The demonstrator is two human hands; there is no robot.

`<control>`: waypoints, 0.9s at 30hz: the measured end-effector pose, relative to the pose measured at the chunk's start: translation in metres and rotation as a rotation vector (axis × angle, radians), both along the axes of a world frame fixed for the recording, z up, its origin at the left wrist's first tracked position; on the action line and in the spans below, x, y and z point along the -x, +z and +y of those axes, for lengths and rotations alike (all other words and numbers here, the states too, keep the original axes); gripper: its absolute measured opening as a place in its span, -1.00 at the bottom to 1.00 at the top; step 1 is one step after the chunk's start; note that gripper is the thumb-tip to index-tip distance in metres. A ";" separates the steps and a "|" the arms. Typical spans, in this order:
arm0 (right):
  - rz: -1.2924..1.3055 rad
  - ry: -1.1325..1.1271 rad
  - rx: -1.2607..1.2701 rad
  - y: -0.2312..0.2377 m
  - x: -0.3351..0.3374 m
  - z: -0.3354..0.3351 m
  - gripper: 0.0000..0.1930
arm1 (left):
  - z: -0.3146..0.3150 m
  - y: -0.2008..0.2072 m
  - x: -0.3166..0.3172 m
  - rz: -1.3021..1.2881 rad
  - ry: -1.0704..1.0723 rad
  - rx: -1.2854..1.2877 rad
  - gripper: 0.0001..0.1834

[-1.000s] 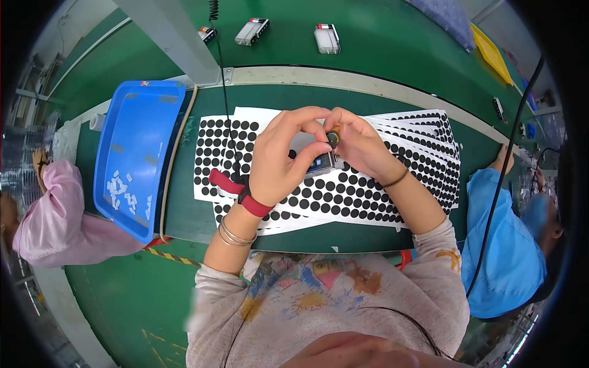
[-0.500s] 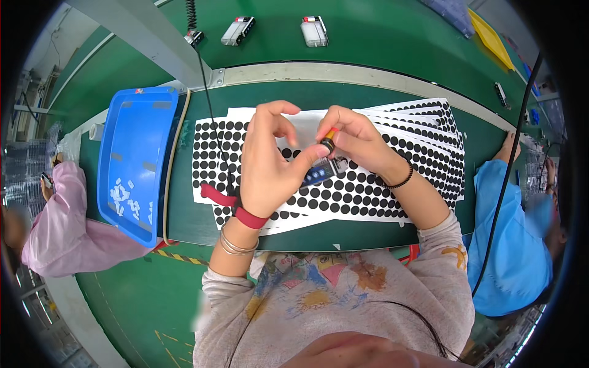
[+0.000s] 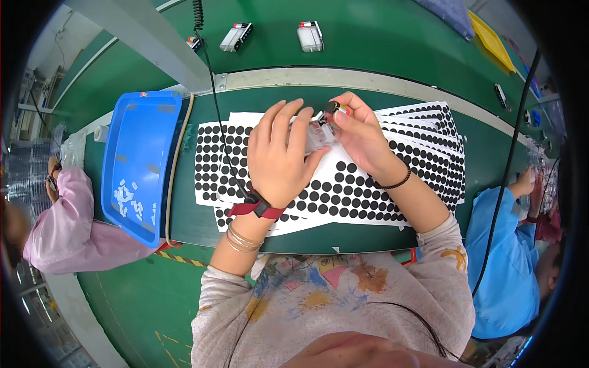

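My left hand [image 3: 279, 153] lies over a small clear plastic case [image 3: 319, 136], its fingers bent round the near-left side and covering part of it. Between thumb and fingers of my right hand [image 3: 366, 135] is a small dark cylinder [image 3: 335, 108] with a yellow and red band, at the far right corner of the case. Whether cylinder and case touch cannot be made out. Both hands are above white sheets of round black stickers [image 3: 350, 196]. A red strap with a dark clasp [image 3: 262, 207] circles my left wrist.
At left stands a blue tray [image 3: 144, 132] with small white pieces [image 3: 126, 199]. A thin cable [image 3: 216, 104] hangs down to my left wrist. Beyond the pale rail [image 3: 356, 76], clear cases with black edges [image 3: 310, 37] lie on a green surface. Co-workers sit at both sides.
My left hand has turned palm down over the clear case, and its thumb has left the cylinder. My right hand has moved slightly away and right, carrying the cylinder to the case's far corner.
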State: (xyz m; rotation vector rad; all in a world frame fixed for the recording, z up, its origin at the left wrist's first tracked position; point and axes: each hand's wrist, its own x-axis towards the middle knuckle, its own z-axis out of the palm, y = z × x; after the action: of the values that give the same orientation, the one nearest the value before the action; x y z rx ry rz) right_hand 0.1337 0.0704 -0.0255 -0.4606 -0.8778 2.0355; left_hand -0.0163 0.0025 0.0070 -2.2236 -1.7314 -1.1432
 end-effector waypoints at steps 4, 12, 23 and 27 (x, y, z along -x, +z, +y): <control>0.063 0.074 -0.038 0.002 -0.002 -0.001 -0.82 | -0.002 0.001 0.000 -0.063 0.031 0.049 -0.46; -0.187 0.005 -0.567 0.008 0.004 -0.008 -0.36 | -0.003 0.001 0.012 -1.000 -0.241 0.321 -0.69; -0.317 0.116 -0.578 0.012 0.005 -0.015 -0.34 | -0.006 0.005 0.027 -1.168 -0.336 0.613 -0.71; -0.328 0.122 -0.567 0.013 0.007 -0.017 -0.38 | -0.007 0.004 0.025 -1.047 -0.253 0.589 -0.71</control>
State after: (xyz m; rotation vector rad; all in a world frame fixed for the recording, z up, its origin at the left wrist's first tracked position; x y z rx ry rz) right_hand 0.1271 0.0533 -0.0129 -0.4308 -1.6535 1.7305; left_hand -0.0414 -0.0040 0.0112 -2.3453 -2.4055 -2.4421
